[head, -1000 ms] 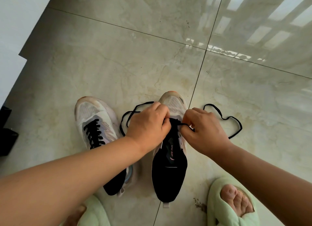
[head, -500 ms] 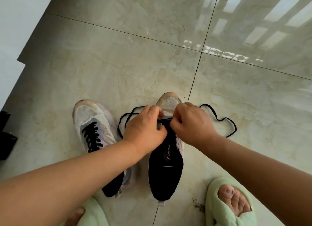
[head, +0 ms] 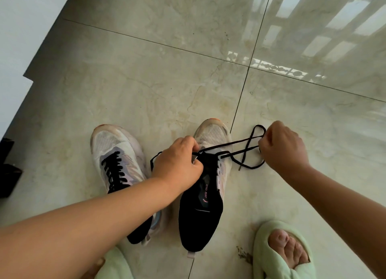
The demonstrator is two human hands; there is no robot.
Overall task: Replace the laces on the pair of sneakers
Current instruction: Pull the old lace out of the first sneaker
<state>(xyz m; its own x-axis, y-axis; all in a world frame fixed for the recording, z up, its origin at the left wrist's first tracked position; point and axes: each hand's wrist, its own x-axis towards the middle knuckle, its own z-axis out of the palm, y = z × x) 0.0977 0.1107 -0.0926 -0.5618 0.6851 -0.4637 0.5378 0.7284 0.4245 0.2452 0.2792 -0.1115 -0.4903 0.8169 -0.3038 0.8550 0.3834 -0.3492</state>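
Lace (head: 240,153) comes through best, we think, if our right hand (head: 282,147) pinching it pulls slowly sideways while our left hand (head: 177,164) grips the shoe (head: 208,174) under it, beside the laced shoe (head: 117,161).

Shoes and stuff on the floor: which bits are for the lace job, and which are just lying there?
For the job: right shoe, lace, left shoe, left hand, right hand.
Just there: green slipper, dark thing at the left edge.
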